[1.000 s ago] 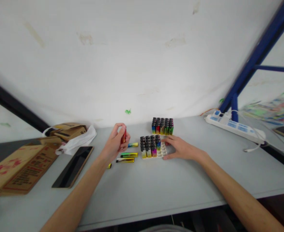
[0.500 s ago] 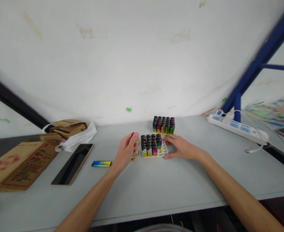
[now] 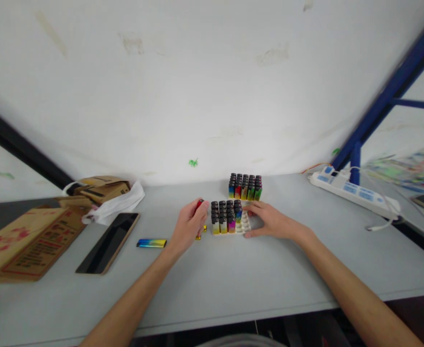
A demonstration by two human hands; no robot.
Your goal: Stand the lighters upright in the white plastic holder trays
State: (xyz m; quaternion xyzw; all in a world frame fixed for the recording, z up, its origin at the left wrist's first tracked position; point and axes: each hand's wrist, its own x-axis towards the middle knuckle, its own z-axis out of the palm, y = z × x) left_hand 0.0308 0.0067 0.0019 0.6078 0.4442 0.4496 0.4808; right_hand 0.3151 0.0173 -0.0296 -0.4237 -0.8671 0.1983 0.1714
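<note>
In the head view, my left hand (image 3: 189, 225) is closed around a red lighter (image 3: 199, 204), whose top shows above the fingers. Just to its right stands a white tray (image 3: 245, 226) with rows of upright black-topped lighters (image 3: 223, 218); bare slots show on the tray's right side. My right hand (image 3: 271, 221) holds that side, thumb at the near corner and fingers farther back. Partly hidden under my left hand lie lighters with gold ends (image 3: 198, 237). A blue and yellow lighter (image 3: 152, 243) lies flat farther left.
Behind the tray stands a second block of lighters (image 3: 245, 187), near the wall. To the left are a dark phone or tablet (image 3: 108, 243), a white bag (image 3: 120, 202) and cardboard boxes (image 3: 34, 241). A white power strip (image 3: 354, 192) with cables lies at the right.
My left hand has turned slightly, and more of the red lighter's top shows. My right hand stays at the tray. The view has shifted a little.
</note>
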